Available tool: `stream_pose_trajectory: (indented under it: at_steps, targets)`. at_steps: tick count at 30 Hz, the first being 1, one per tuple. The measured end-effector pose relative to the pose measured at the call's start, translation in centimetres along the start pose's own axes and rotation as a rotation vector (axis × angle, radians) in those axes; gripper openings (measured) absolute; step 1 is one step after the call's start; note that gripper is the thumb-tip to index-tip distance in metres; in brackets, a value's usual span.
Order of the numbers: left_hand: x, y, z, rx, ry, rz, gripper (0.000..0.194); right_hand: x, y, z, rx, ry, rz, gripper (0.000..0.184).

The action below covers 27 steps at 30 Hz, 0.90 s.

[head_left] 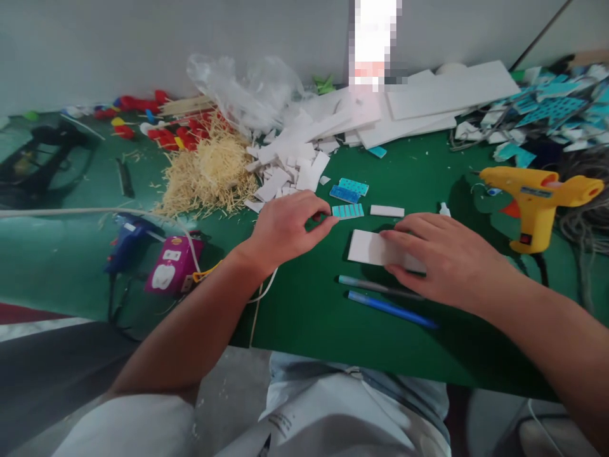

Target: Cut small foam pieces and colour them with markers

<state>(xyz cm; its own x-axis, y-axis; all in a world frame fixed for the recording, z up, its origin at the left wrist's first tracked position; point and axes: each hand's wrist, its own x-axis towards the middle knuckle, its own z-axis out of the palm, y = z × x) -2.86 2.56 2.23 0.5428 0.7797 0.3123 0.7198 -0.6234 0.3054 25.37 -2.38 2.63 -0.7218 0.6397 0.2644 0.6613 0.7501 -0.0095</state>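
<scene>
My left hand is pinched, thumb and fingertips at the left end of a small turquoise piece with dark stripes. My right hand lies over a white foam board strip, its fingers across the top and the thumb by the lower edge, covering the strip's right part. Just above the striped piece are a dotted turquoise piece and a blue piece. A narrow white strip sits between my hands. Below them lie a teal-capped pen and a blue pen.
A yellow glue gun stands at the right, near a small white-capped tube. Straw-like clippings, white scraps and foam sheets are piled behind. To the left are a blue glue gun, a magenta power socket and a white cable.
</scene>
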Motion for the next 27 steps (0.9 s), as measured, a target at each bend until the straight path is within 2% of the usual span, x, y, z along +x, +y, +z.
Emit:
stream_pose_trajectory:
  at_steps: [4,6,9,13,16,20,23,27]
  targets:
    - [0.5,0.7,-1.0,0.198,-0.202,-0.047,0.02,-0.3,0.2,0.3,0.047,-0.009,0.019,0.035]
    - [0.7,1.0,-2.1,0.314,-0.261,-0.146,0.019,-0.6,0.3,0.3,0.047,-0.029,0.046,0.036]
    - [0.8,1.1,-4.3,0.42,-0.275,-0.329,0.022,-1.2,0.5,0.2,0.047,-0.053,0.074,0.037]
    - [0.6,0.8,-6.5,0.519,-0.425,-0.481,0.026,-1.5,0.8,0.1,0.122,-0.051,0.075,0.035]
    - [0.4,0.7,-7.2,0.563,-0.517,-0.52,0.031,-1.4,0.8,0.3,0.111,-0.024,0.063,0.035]
    - [-0.5,0.9,-8.3,0.617,-0.665,-0.667,0.027,-1.4,0.9,0.6,0.115,-0.002,0.051,0.039]
    - [-1.9,1.0,-9.0,0.535,-0.771,-0.716,0.029,-1.7,1.0,0.6,0.121,-0.016,0.084,0.04]
    - [-4.0,1.1,-8.6,0.464,-0.742,-0.733,0.012,-2.0,1.0,0.3,0.073,-0.031,0.107,0.04]
